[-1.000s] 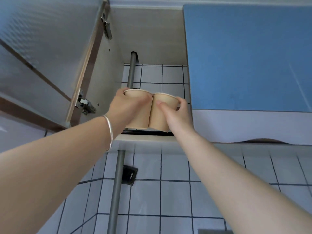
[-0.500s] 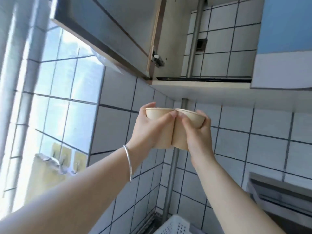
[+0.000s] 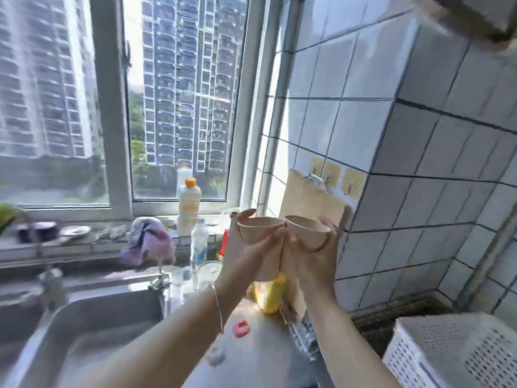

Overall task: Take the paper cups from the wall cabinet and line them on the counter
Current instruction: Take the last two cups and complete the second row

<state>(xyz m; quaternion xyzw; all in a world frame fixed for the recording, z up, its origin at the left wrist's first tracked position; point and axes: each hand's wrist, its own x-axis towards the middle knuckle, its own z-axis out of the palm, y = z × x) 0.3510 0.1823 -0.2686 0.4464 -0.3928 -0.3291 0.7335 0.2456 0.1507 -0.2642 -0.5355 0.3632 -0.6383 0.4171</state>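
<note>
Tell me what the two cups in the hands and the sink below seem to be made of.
Left cup and right cup: apparently paper, matte tan, with thin rolled rims and no gloss. Sink: probably stainless steel, grey and brushed-looking, with soft reflections along its rim, though the blur leaves that uncertain.

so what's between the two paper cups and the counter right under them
In the head view, the paper cups, one in each of the hands, are up in the air. Below them stands a yellow bottle; the counter nearby holds a small pink item.
</note>
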